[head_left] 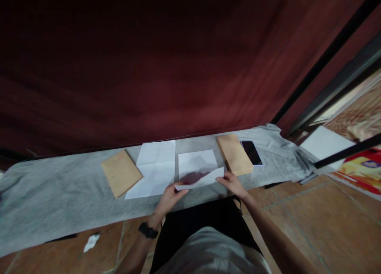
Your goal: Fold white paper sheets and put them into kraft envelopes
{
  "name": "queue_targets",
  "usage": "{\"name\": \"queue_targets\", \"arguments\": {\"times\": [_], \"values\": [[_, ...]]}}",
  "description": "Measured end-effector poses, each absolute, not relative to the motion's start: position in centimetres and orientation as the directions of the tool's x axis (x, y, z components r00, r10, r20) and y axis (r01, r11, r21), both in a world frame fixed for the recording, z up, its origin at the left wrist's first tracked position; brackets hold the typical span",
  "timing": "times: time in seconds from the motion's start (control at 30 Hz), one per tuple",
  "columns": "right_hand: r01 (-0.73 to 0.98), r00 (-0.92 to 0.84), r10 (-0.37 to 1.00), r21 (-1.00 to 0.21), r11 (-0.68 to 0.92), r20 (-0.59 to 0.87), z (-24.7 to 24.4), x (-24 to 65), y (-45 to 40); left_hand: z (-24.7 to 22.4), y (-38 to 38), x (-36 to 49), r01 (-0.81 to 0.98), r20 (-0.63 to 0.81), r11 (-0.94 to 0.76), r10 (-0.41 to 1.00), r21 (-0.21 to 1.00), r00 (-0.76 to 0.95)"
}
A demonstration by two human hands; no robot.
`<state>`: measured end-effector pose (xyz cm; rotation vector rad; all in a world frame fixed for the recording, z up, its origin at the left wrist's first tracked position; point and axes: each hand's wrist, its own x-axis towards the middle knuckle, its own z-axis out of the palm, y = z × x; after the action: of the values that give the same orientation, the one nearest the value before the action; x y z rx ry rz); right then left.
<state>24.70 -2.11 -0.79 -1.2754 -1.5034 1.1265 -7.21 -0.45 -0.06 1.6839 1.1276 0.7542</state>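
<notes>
The paper (206,180) is gripped at opposite ends by the fingers of the left hand (170,197) and right hand (233,184), apparently so that both ends are steadied, and is held over the tabletop (71,190) between brown envelopes (236,155).

White paper sheet (207,179): thin, held at both ends, visible as a narrow, bowed strip. Position: low in the head view, between 5 and 6 o'clock from centre. Long axis runs roughly from half past 8 to half past 2; the half-past-2 end looks broader. Edge toward 12 o'clock is wavy, dipping near the 9 o'clock end, rising toward 3. A dark reddish area borders that edge (shade on the paper or something else, cannot tell). Folded or merely curled: unclear.
</notes>
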Motion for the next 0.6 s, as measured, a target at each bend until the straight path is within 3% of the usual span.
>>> {"name": "queue_targets", "arguments": {"times": [0.13,0.2,0.27,0.37,0.47,0.6], "values": [[0.389,-0.356,0.926,-0.880,0.272,0.129,-1.5,26.0,-3.4,-0.1,-1.0,-8.3,0.478,0.062,-0.486,0.746,0.732,0.663],[0.462,-0.427,0.891,-0.811,0.359,0.152,-1.8,26.2,-3.7,0.0,-1.0,-8.4,0.514,0.057,-0.580,0.696,0.632,0.716],[0.510,-0.460,0.875,-0.762,0.399,0.151,-1.9,26.2,-3.9,-0.1,-0.8,-8.3,0.505,0.058,-0.614,0.667,0.607,0.742],[0.565,-0.390,0.913,-0.753,0.337,0.116,-1.7,25.9,-4.0,-0.2,-0.6,-8.1,0.504,0.107,-0.538,0.748,0.676,0.655],[0.606,-0.211,0.975,-0.773,0.188,0.072,-1.4,25.4,-3.9,-0.3,-0.5,-7.6,0.535,0.101,-0.349,0.893,0.770,0.438],[0.624,-0.043,0.997,-0.777,0.080,0.068,-1.3,24.5,-3.2,-0.4,-0.1,-6.4,0.486,0.043,-0.136,0.979,0.863,0.199]]}}
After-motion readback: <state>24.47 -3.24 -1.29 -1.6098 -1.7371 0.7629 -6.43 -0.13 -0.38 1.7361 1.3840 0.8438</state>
